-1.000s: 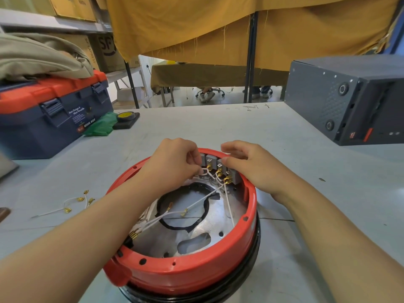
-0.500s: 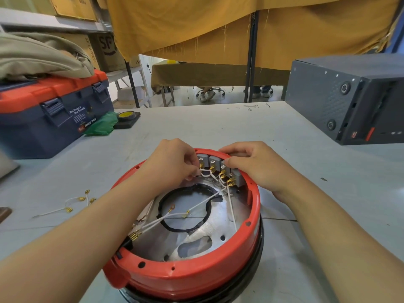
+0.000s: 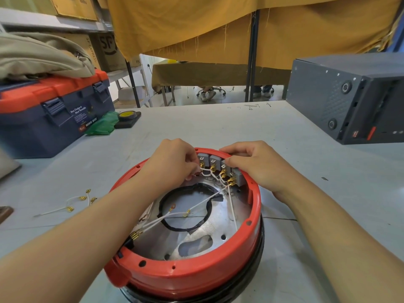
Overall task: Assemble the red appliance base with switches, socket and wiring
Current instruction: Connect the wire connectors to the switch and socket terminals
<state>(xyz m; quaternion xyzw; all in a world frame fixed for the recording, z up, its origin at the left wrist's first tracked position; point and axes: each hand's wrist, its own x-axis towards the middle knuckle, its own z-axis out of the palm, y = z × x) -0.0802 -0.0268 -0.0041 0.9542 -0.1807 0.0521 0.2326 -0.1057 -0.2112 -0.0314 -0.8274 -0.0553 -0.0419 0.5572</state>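
The red appliance base (image 3: 196,274) lies upside down on the grey table, its silver inner plate showing. Several grey switches (image 3: 215,160) sit in a row inside the far rim, with gold terminals and short white jumper wires (image 3: 207,174) below them. My left hand (image 3: 172,162) pinches a wire terminal at the leftmost switch. My right hand (image 3: 255,165) grips the far rim, thumb pressing on the right-hand switches. Longer white wires (image 3: 175,215) run across the plate to a black socket (image 3: 129,241) at the near left rim.
Spare white wires with gold terminals (image 3: 74,201) lie on the table to the left. A blue and orange toolbox (image 3: 52,114) stands far left, with green cloth and a tape roll (image 3: 126,115) beside it. A dark grey machine case (image 3: 349,95) stands far right.
The base has tilted and shifted slightly away from me. Both hands stay at the switch row, the left hand working lower at the leftmost terminal.
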